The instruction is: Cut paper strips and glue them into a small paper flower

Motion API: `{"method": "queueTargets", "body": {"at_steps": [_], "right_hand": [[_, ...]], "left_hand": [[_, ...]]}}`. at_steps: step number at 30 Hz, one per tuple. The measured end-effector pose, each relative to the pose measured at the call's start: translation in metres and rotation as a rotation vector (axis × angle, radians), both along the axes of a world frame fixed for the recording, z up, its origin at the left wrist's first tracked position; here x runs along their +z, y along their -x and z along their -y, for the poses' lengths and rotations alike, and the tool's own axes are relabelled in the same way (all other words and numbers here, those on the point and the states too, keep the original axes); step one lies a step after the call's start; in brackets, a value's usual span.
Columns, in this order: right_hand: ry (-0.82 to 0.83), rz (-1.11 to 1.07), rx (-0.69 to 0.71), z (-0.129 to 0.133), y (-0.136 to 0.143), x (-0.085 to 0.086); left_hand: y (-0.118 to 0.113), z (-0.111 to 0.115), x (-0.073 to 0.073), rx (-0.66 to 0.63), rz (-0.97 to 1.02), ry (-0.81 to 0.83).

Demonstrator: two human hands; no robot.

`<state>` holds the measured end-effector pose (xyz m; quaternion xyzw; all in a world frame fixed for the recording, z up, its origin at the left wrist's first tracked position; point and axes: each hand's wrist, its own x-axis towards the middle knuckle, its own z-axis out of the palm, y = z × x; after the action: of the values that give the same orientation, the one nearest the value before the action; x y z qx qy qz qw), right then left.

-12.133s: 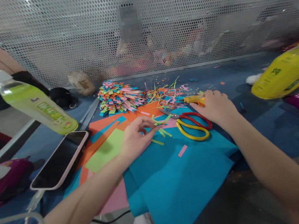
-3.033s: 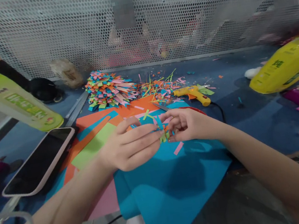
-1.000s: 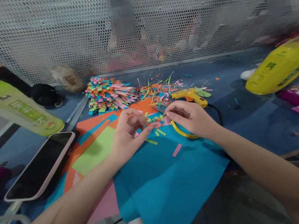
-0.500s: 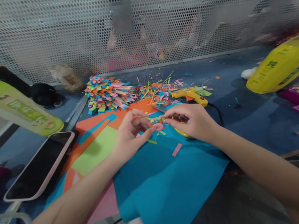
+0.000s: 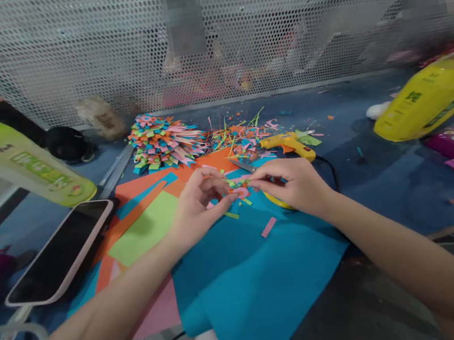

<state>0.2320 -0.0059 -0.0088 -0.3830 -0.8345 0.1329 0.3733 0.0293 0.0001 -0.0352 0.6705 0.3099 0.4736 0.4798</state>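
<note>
Small fringed paper piece [image 5: 241, 193] pinched at opposite edges by fingertips of left hand [image 5: 200, 206] and right hand [image 5: 293, 182], above far end of blue sheet [image 5: 253, 281]. Likely very light, flexible, easily crushed; best gripped lightly by its pink center, loose tips avoided. Fingers curled, wrists angled inward, forearms slanted in from both sides. Scissors [image 5: 275, 200] partly covered by right hand, on sheet. Beyond sheet, on surface [image 5: 385, 191]: glue gun [image 5: 291, 141], layered paper cone [image 5: 164, 142].
</note>
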Motion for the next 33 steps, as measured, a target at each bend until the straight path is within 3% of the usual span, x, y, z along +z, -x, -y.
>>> {"method": "queueTargets", "body": {"at_steps": [4,7,10,13,16,22,33], "right_hand": [[0.011,0.002,0.009,0.0,0.0,0.0],[0.062,-0.031,0.025,0.002,0.0,0.003],[0.202,-0.134,0.018,0.005,0.001,0.008],[0.478,-0.246,0.079,0.005,0.002,0.01],[0.719,-0.29,0.204,0.002,0.002,0.006],[0.875,-0.36,0.247,-0.002,0.002,0.0],[0.952,-0.409,0.321,-0.003,0.0,-0.002]], "left_hand": [[0.0,0.001,0.001,0.004,-0.031,-0.054],[0.004,0.0,0.002,0.091,-0.132,-0.217],[0.013,-0.002,0.004,0.206,-0.327,-0.635],[0.025,-0.006,0.007,0.201,-0.458,-1.075],[0.032,-0.007,0.009,0.237,-0.527,-1.294],[0.034,-0.004,0.011,0.238,-0.599,-1.474],[0.029,0.0,0.019,0.18,-0.629,-1.516]]}}
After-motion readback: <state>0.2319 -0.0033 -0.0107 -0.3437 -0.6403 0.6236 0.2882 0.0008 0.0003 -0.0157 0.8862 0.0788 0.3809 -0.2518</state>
